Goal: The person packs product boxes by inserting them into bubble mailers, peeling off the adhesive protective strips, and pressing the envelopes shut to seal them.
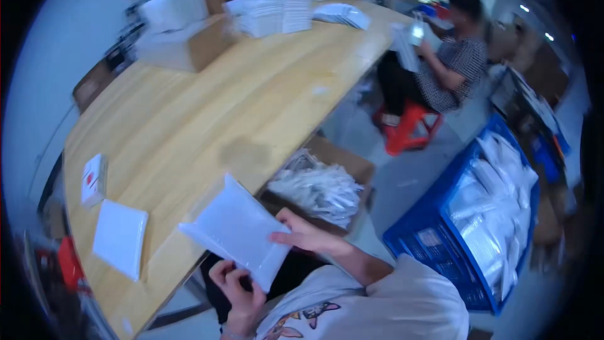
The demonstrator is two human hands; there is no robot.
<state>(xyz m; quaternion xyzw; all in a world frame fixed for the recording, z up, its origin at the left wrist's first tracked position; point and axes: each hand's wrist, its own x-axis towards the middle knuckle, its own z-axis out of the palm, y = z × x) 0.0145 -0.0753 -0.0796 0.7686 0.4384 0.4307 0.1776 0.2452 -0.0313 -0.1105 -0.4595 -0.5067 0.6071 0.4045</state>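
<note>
A flat white packet in clear plastic film [236, 230] is tilted over the near edge of the table. My right hand [302, 233] grips its right side, with the thumb lying on top. At its lower edge, my left hand [238, 293] has curled fingers closed against the near corner. Loose film sticks out past the packet's left corner. To the left on the table lie a flat white square packet [121, 238] and a small white box with a red mark [94, 181].
Beside the wooden table [189, 110] stand a carton of crumpled plastic [318, 186] and a blue crate [440, 258] full of wrapped white packets. White stacks [270, 12] and a carton [189, 44] occupy the far end. Another person [453, 56] sits on a red stool [409, 127].
</note>
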